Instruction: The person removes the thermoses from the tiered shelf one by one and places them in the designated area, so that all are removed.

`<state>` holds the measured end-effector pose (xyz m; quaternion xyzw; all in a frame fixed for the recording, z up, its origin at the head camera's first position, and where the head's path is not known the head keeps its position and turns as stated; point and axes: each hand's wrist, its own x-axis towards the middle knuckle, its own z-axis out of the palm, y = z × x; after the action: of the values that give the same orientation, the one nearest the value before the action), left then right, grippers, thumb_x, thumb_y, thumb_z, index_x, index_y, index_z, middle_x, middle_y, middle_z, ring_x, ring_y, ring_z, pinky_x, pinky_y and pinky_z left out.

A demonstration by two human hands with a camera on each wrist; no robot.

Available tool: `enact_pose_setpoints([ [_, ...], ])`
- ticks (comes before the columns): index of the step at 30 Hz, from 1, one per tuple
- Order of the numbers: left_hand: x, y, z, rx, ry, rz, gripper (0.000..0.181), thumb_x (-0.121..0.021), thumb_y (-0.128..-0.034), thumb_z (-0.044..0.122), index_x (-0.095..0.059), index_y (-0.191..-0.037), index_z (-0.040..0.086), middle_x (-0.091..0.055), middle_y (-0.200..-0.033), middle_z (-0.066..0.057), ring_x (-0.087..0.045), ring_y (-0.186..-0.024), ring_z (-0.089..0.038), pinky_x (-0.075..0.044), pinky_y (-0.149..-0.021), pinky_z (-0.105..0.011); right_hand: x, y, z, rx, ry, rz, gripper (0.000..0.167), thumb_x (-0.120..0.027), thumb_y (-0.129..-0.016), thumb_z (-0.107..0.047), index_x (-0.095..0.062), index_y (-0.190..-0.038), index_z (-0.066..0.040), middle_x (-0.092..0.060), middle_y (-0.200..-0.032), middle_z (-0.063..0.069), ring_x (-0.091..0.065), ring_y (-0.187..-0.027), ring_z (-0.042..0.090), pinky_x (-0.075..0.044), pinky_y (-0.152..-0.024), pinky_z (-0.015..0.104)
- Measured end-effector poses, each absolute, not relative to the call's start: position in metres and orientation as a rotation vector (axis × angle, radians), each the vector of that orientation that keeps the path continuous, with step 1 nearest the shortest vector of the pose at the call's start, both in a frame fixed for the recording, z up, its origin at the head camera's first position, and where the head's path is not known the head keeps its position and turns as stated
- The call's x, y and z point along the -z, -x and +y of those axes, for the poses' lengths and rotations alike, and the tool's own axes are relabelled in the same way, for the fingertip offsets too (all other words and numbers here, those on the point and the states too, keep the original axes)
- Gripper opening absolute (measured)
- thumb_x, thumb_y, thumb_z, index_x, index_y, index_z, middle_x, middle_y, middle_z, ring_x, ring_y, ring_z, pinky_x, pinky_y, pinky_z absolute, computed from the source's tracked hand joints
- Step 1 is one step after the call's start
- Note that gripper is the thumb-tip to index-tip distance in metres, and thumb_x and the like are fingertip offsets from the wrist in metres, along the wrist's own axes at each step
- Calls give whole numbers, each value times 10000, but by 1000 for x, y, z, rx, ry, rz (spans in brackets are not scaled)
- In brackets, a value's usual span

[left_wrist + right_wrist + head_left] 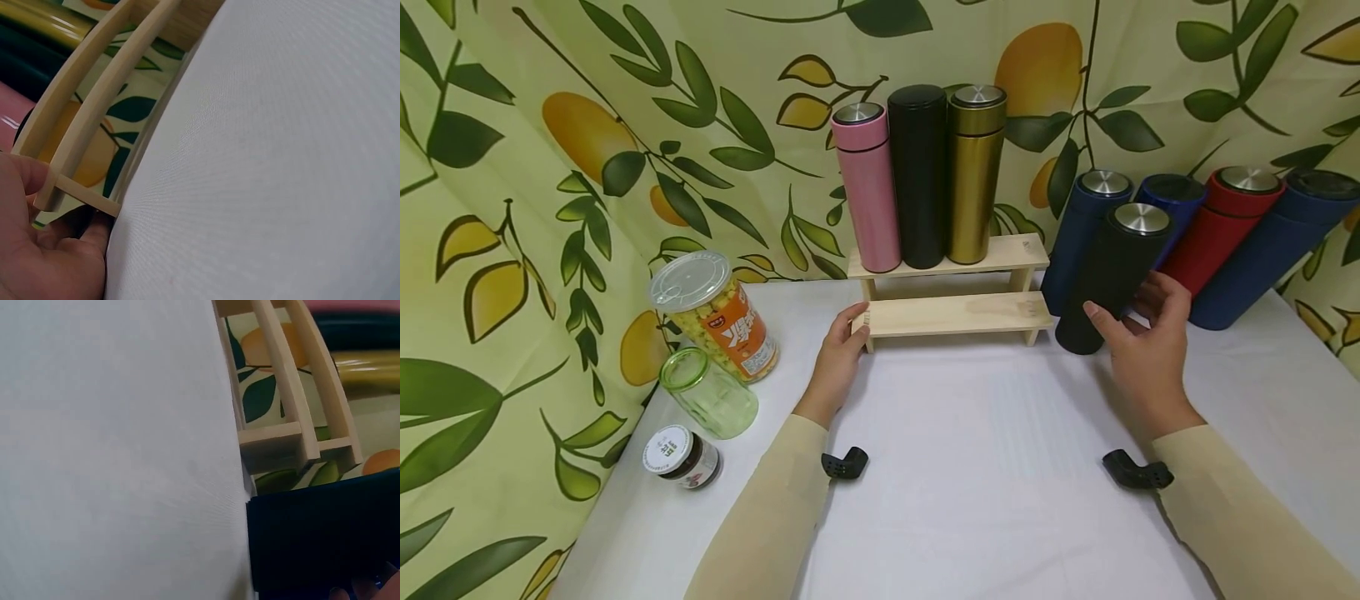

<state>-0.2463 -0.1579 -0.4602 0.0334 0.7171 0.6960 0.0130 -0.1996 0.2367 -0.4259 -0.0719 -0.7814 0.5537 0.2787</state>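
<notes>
A two-tier wooden rack stands at the back of the white table. My left hand holds the left end of its lower shelf, the thumb at the shelf's end. On the upper tier stand a pink thermos, a black thermos and a gold thermos. Right of the rack, my right hand grips a second black thermos with a silver lid top, its thumb in front. In the right wrist view that thermos is a dark shape, with only fingertips showing at the corner.
Behind the gripped thermos stand a dark blue thermos, a bright blue one, a red one and a larger blue one. At left are a snack tub, a green glass jar and a small dark jar. Patterned cloth hangs behind.
</notes>
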Motion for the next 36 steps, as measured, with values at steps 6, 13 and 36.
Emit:
enact_pose_setpoints([
  [6, 458, 246, -157, -2181, -91, 2214, 451, -508, -1162, 144, -514, -1612, 174, -361, -1718, -84, -391, -1536, -214, -361, -1235, -407, 409, 194, 239, -1461, 115, -2021, 740, -802, -1005, -142, -377, -1606, -203, -514, -1500, 25, -535, -1303, 184, -472, -1115, 307],
  [13, 459, 246, -157, -2170, -83, 2229, 447, -509, -1160, 145, -520, -1606, 177, -363, -1718, -89, -391, -1538, -229, -356, -1239, -421, 392, 188, 244, -1470, 80, -1914, 679, -784, -1005, -103, -416, -1571, -184, -547, -1451, 6, -560, -1282, 192, -491, -991, 252],
  [36, 460, 247, -157, -2183, -88, 2230, 450, -510, -1160, 143, -515, -1609, 163, -372, -1712, -90, -405, -1529, -226, -371, -1229, -416, 362, 173, 231, -2070, -426, -1202, 809, -935, -878, -213, -460, -1464, 77, -537, -1360, 301, -613, -1192, 375, -598, -907, 343],
])
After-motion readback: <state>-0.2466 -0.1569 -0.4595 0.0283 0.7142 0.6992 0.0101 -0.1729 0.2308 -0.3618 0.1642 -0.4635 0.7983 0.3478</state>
